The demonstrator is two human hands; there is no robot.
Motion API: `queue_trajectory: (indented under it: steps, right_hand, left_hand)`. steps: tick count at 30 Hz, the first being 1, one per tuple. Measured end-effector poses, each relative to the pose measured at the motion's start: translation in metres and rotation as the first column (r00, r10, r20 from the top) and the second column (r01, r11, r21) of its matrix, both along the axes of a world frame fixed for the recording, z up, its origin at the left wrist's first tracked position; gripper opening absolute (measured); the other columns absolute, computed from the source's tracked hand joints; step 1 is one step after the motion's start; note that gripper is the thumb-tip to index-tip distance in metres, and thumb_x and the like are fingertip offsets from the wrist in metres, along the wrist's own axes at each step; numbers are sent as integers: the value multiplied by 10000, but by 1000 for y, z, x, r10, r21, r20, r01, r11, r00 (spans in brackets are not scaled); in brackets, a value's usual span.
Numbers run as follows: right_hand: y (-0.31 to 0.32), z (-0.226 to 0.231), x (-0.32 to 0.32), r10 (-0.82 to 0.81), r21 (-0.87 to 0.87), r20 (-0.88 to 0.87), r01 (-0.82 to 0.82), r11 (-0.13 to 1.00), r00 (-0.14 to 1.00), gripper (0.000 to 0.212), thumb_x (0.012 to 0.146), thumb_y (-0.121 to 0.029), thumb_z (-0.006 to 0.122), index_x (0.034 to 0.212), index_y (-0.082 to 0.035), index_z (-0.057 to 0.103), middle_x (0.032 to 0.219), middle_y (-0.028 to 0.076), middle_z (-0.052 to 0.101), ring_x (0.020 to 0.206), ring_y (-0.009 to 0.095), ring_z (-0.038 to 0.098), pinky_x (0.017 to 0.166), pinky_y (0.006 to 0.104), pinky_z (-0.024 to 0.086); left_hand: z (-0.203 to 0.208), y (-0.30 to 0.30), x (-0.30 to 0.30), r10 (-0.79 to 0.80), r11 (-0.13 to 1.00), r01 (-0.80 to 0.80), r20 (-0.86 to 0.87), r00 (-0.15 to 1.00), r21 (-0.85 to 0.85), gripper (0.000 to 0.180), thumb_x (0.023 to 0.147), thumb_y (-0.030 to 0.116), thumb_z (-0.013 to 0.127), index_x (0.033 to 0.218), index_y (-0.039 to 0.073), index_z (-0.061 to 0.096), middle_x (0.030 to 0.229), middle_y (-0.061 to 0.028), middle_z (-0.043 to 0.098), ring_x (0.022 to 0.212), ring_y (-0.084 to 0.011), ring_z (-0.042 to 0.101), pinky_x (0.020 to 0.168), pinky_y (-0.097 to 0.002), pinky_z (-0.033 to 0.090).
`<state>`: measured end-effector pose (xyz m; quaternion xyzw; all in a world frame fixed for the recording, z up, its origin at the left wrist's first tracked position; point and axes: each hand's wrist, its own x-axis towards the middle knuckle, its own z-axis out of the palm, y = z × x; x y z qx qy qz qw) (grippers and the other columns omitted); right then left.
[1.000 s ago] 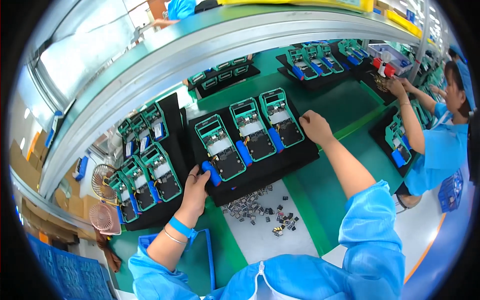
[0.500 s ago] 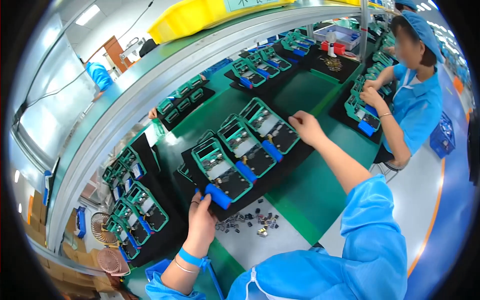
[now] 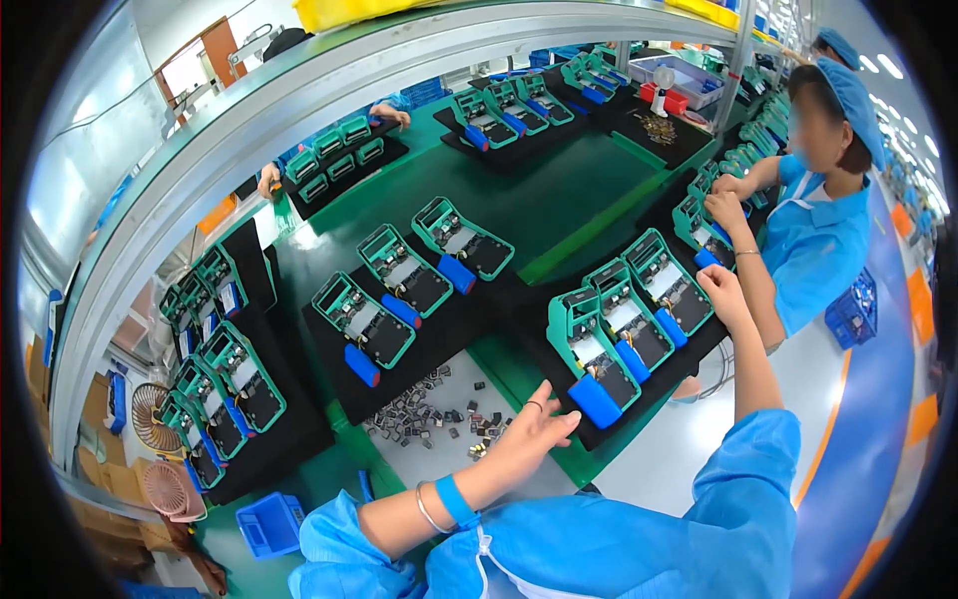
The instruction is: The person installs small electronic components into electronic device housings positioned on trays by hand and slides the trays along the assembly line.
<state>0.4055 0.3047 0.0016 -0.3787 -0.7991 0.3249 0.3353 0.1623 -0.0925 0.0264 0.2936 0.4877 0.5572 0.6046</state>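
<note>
A black mat (image 3: 539,344) carries a row of three green-framed device housings (image 3: 617,324) with dark boards, wires and blue blocks (image 3: 595,401). My left hand (image 3: 529,434) is at its near left corner, thumb and fingers apart beside the nearest blue block. At the mat's far right edge, my right hand (image 3: 726,298) has its fingers curled together on the border; the fingertips are partly hidden. Left of this, another black mat (image 3: 329,329) bears three similar housings (image 3: 404,275), with no hand on it.
Small dark parts (image 3: 419,414) lie scattered on the pale surface before me. A co-worker (image 3: 833,190) works close on the right. More housings (image 3: 225,389) stand at left, near a pink fan (image 3: 170,489) and a blue bin (image 3: 269,524). A metal rail (image 3: 299,105) runs overhead.
The mat with three housings has moved right in my hands, uncovering the similar mat beneath. My left hand's fingers have come apart from its corner. The view has shifted too.
</note>
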Motion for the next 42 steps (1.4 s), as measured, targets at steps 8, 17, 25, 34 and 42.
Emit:
queue_trajectory:
  steps: [8,17,25,34,42]
  right_hand:
    - [25,-4,-15,-381,340,281,279,898,881,257,907,-217,610,990,-4,728,862,191,714,820,384,676,798,443,541]
    - [-92,56,-180,138,578,137,-192,793,981,284,898,-109,632,1168,-26,648,1226,179,636,1173,378,572,1012,437,458]
    - [-101,17,-332,195,351,436,-366,862,878,309,930,-165,611,1198,-11,605,1177,244,636,1107,431,608,946,486,504]
    - [-130,9,-332,258,345,505,-467,814,824,271,899,-82,608,1159,-16,569,1091,263,631,1032,462,614,876,525,511]
    - [-153,7,-303,327,314,409,-468,826,852,285,931,-46,558,1215,-25,546,1093,243,631,1066,447,600,896,512,495]
  left_hand:
    - [-5,31,10,-227,972,229,32,973,-58,1069,976,456,615,1537,-93,-111,1623,-302,103,1466,-320,330,1130,-403,389]
    - [-18,13,-38,-159,983,180,-338,928,32,695,996,388,595,1497,-26,349,1363,-203,565,1182,-246,608,996,-358,479]
    - [-9,16,-151,371,881,-170,-868,-330,441,502,871,303,697,1301,61,606,1368,-182,525,1334,-379,430,1070,-517,381]
    - [-42,4,-199,190,952,-147,-894,-406,269,374,879,219,675,1235,105,667,1251,-123,587,1290,-357,446,1089,-428,407]
    - [-30,-34,-199,277,956,3,-902,-330,293,342,874,104,673,1214,133,693,1259,-100,597,1308,-378,456,1061,-429,449]
